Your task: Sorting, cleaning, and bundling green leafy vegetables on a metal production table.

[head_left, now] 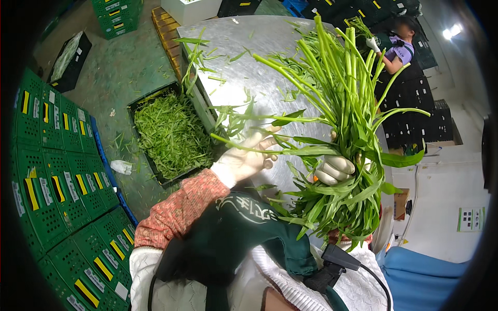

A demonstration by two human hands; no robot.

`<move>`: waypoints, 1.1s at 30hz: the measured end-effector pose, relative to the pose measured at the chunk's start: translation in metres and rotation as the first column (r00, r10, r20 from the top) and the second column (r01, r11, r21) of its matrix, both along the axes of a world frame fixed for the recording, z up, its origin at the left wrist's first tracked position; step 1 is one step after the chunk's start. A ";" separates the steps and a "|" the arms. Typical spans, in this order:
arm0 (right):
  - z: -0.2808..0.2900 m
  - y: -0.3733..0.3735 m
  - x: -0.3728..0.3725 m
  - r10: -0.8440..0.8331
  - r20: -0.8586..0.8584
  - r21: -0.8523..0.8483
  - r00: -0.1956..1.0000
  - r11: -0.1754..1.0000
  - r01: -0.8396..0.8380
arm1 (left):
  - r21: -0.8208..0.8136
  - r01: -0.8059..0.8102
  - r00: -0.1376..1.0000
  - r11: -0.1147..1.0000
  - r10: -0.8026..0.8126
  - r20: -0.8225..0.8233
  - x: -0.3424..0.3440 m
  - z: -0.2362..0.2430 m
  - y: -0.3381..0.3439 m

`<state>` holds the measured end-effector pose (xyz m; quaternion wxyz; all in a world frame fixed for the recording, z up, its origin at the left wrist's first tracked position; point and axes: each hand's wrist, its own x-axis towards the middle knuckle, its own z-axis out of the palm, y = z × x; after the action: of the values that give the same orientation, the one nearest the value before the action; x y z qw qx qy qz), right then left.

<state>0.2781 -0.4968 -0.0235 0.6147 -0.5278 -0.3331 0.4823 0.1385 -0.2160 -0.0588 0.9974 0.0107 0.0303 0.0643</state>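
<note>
A large bunch of long-stemmed leafy greens [353, 98], resembling water spinach, is held upright over the metal table, stems upward and leaves hanging below. My right hand [334, 170], in a white glove, is closed around its leafy lower part; the leaves hide some of the fingers. To the left of the bunch, my gloved left hand [246, 158] has its fingers apart near the table's edge. One stem sticks out sideways from the bunch and crosses in front of that hand. Loose leaves [233, 116] appear blurred just beyond it.
Scraps lie on the metal table [259, 33]. Left of it, a black crate [144, 147] holds loose leaves [168, 129]. Green crates [65, 176] are stacked at far left. Another person [397, 49] handles greens at the back right, near stacked black crates [410, 109].
</note>
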 end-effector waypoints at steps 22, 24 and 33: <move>0.005 0.015 0.013 -0.055 -0.082 -0.001 0.995 0.999 0.055 | -0.252 -0.419 0.851 0.872 0.280 -0.445 -0.019 -0.040 0.048; 0.006 0.017 0.013 -0.058 -0.095 -0.005 0.994 0.998 0.058 | -0.251 -0.366 0.887 0.896 0.255 -0.385 -0.028 -0.049 0.046; 0.012 0.036 0.015 -0.053 -0.240 0.019 0.969 0.998 0.059 | 0.419 0.340 0.940 0.842 -0.299 -0.163 -0.024 -0.022 -0.008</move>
<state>0.2935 -0.4613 -0.0116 0.6707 -0.4669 -0.2475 0.5206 0.1142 -0.2241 -0.0811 0.9630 0.2440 0.0584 -0.0982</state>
